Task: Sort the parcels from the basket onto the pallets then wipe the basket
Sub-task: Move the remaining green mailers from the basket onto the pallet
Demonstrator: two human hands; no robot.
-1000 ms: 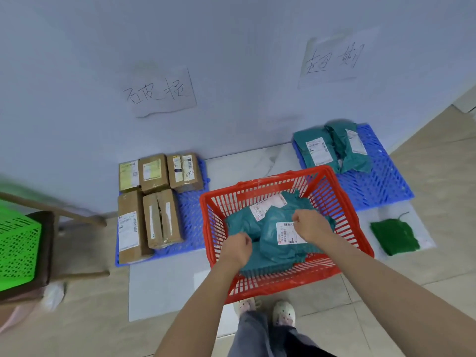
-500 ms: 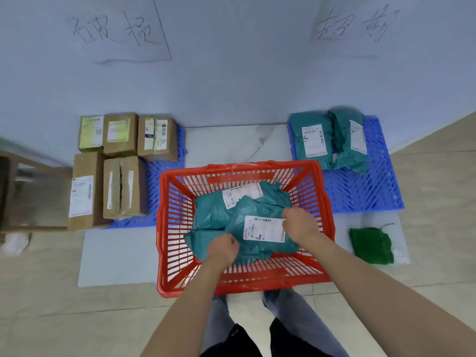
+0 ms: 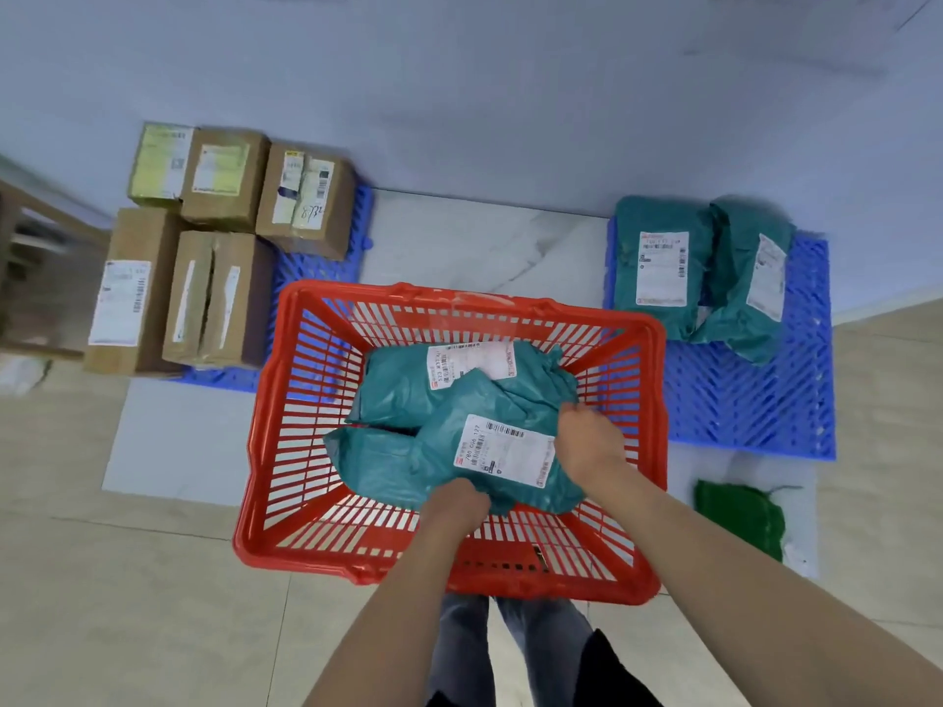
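A red plastic basket [image 3: 278, 451] stands on the floor in front of me with teal mailer bags inside. On top lies a teal parcel [image 3: 449, 441] with a white barcode label. My left hand [image 3: 456, 505] grips its near edge and my right hand [image 3: 587, 441] grips its right side. A second teal parcel [image 3: 398, 385] with a label lies behind it in the basket, and another teal bag is partly hidden underneath.
Several brown cardboard boxes [image 3: 219, 293] sit on a blue pallet [image 3: 316, 262] at the left. Two teal bags [image 3: 663, 262] lie on a blue pallet [image 3: 740, 400] at the right. A green cloth [image 3: 740, 517] lies right of the basket. A wall stands behind.
The view has tilted down over the basket. Both hands keep their hold on the top teal parcel, which sits a little higher and more turned.
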